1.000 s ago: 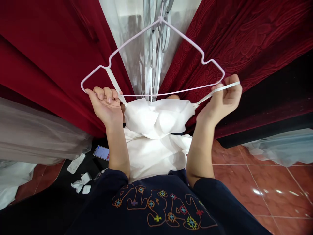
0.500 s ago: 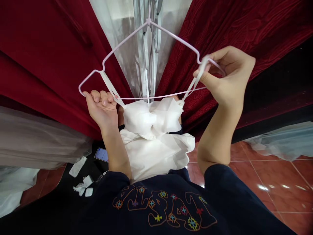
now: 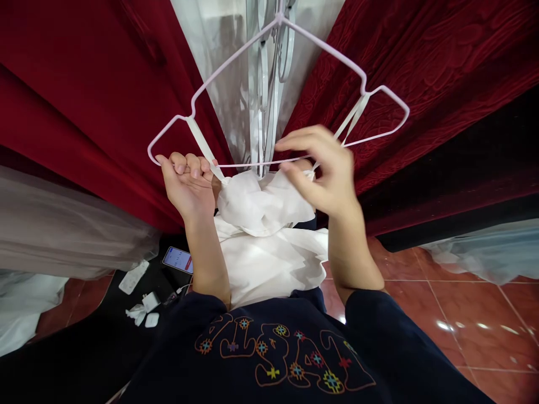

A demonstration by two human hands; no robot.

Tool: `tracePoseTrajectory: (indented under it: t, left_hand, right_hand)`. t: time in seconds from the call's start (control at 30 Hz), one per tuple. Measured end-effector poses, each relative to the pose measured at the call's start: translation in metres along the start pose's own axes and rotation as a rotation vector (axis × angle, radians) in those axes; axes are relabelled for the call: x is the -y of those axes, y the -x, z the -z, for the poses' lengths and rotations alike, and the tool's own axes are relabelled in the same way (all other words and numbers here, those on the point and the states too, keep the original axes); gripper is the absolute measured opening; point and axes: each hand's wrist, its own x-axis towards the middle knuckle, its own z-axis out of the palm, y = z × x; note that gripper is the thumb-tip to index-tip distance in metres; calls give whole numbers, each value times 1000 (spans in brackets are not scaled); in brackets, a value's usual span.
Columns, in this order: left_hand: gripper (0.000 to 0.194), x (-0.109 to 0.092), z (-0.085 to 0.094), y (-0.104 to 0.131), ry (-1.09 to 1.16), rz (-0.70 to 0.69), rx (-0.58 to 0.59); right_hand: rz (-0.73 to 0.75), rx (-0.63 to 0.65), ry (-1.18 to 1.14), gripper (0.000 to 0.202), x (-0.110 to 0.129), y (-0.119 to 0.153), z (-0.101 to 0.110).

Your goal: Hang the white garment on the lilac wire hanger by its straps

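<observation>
A pale pink hanger (image 3: 323,46) is held up in front of me, its top at the upper edge of the view. White straps sit in both of its notches, the left strap (image 3: 202,143) and the right strap (image 3: 355,116). From them hangs a white ruffled garment (image 3: 269,264), spread down over my lap. My left hand (image 3: 191,182) is closed round the hanger's bottom bar near its left end. My right hand (image 3: 324,171), slightly blurred, has thumb and fingers apart over the bar, above the garment's right upper edge.
Dark red curtains (image 3: 126,84) flank a white metal stand (image 3: 265,84). At the lower left, a phone (image 3: 178,260), a white charger (image 3: 150,302) and a small white case (image 3: 152,320) lie on a black surface (image 3: 84,348). Red tiles (image 3: 458,308) cover the floor at right.
My right hand has let go of the right strap, now lying in the hanger's notch, and moved left and down. The hanger and my left hand have shifted slightly right.
</observation>
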Motion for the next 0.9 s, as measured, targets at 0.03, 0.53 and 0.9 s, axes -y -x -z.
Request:
tracePoseTrajectory:
  t: [0.03, 0.53, 0.9]
  left_hand:
    - [79, 0, -1, 3, -12, -10, -6]
    - [44, -49, 19, 25, -281, 156, 401]
    - [44, -22, 34, -3, -184, -4, 35]
  right_hand:
    - [-13, 73, 11, 21, 0, 3, -11]
    - [-103, -149, 58, 16, -18, 17, -60]
    - [-78, -147, 81, 16, -11, 22, -58]
